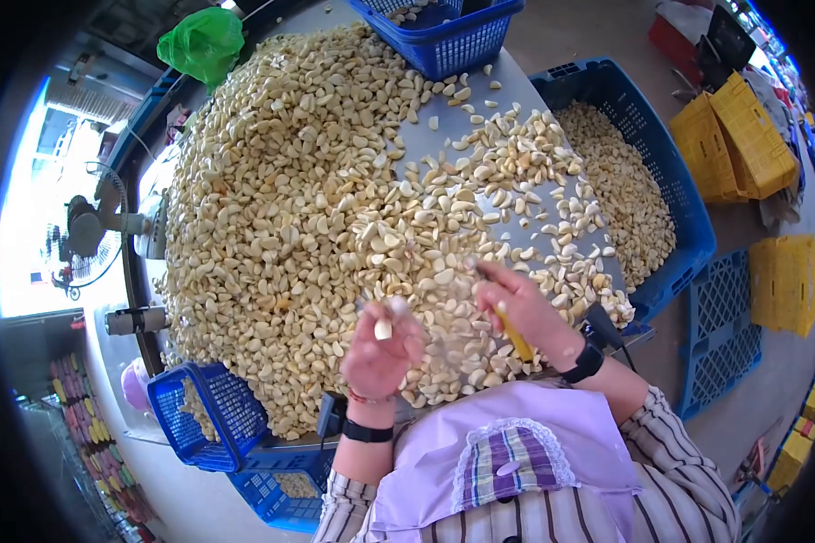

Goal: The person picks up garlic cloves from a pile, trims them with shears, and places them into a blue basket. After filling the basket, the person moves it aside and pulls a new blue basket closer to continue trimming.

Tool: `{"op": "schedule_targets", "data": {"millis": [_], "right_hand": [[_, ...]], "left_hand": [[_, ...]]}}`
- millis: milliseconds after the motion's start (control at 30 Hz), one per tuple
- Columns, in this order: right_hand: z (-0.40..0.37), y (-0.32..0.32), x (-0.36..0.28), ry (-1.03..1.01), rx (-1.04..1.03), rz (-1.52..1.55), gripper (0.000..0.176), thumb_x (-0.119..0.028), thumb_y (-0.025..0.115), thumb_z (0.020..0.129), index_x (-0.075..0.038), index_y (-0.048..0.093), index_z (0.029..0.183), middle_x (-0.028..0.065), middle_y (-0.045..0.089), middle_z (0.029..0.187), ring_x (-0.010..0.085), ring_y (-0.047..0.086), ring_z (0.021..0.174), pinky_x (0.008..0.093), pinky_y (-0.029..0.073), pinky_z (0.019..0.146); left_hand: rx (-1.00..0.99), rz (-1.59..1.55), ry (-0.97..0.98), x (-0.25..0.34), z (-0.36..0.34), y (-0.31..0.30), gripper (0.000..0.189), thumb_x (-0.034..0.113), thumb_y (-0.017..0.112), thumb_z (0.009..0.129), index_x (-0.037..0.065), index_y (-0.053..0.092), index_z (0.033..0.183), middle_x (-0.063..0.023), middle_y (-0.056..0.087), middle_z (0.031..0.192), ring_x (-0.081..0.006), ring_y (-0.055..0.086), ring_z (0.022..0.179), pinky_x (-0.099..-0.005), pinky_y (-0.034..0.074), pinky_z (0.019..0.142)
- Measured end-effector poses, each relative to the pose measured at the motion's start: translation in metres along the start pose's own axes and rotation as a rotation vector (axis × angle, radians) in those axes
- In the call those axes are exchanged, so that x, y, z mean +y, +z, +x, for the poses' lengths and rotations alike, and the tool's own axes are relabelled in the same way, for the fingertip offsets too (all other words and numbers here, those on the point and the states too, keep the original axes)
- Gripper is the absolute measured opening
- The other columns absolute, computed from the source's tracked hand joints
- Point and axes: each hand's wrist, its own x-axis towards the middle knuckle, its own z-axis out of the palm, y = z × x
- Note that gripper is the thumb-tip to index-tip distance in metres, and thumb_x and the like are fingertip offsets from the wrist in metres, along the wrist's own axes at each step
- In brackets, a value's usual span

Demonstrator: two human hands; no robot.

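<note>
A large heap of peeled garlic cloves (290,199) covers most of the metal table (417,136) before me. My left hand (371,357), palm up over the near edge of the heap, has its fingers curled round a pale garlic clove (383,329). To its right, my right hand (527,315) is closed on a small knife with a yellow handle (516,338). The handle's end sticks out below the palm; the blade is too blurred to make out. Beneath and between both hands lie loose cloves, partly smeared by motion.
A large blue crate (693,213) of cloves stands at the right table edge. One blue basket (453,50) sits at the back, another (235,407) at the near left. A green plastic bag (201,43), a fan (95,226) and yellow crates (752,136) are around the table.
</note>
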Motion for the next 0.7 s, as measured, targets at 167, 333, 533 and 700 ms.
{"op": "schedule_targets", "data": {"millis": [167, 333, 533, 700], "right_hand": [[0.007, -0.006, -0.004, -0.029, 0.011, 0.189, 0.043, -0.012, 0.047, 0.095, -0.006, 0.043, 0.136, 0.0022, 0.055, 0.077, 0.0068, 0.047, 0.054, 0.0189, 0.041, 0.051], [0.013, -0.003, 0.005, -0.016, -0.007, 0.11, 0.046, -0.014, 0.051, 0.094, -0.006, 0.041, 0.138, 0.0033, 0.057, 0.08, 0.0065, 0.049, 0.054, 0.0194, 0.042, 0.05], [0.004, 0.013, 0.001, -0.016, -0.094, -0.084, 0.05, -0.018, 0.055, 0.092, -0.011, 0.04, 0.14, 0.003, 0.059, 0.083, 0.0058, 0.052, 0.057, 0.0202, 0.045, 0.052], [0.0, 0.019, -0.007, -0.221, -0.265, -0.305, 0.048, -0.019, 0.055, 0.092, -0.013, 0.043, 0.139, 0.0015, 0.059, 0.086, 0.0049, 0.054, 0.066, 0.0201, 0.046, 0.056]], "left_hand": [[0.724, 1.707, -0.109, 0.017, 0.046, -0.04, 0.04, 0.036, 0.073, 0.077, 0.002, 0.06, 0.092, -0.0048, 0.06, 0.073, -0.0202, 0.059, 0.066, -0.0271, 0.046, 0.056], [0.669, 1.997, -0.165, 0.007, 0.06, -0.055, 0.036, 0.029, 0.077, 0.075, 0.0, 0.061, 0.089, -0.0029, 0.062, 0.07, -0.0153, 0.059, 0.065, -0.0312, 0.047, 0.059], [0.592, 0.863, -0.199, 0.003, 0.04, -0.025, 0.02, 0.006, 0.066, 0.08, 0.003, 0.059, 0.099, 0.0001, 0.059, 0.071, -0.0068, 0.051, 0.057, -0.0191, 0.037, 0.046], [0.328, 0.47, -0.302, -0.004, 0.012, -0.016, 0.02, 0.005, 0.054, 0.085, 0.002, 0.055, 0.104, -0.0043, 0.058, 0.08, -0.0072, 0.049, 0.056, -0.0178, 0.034, 0.043]]}}
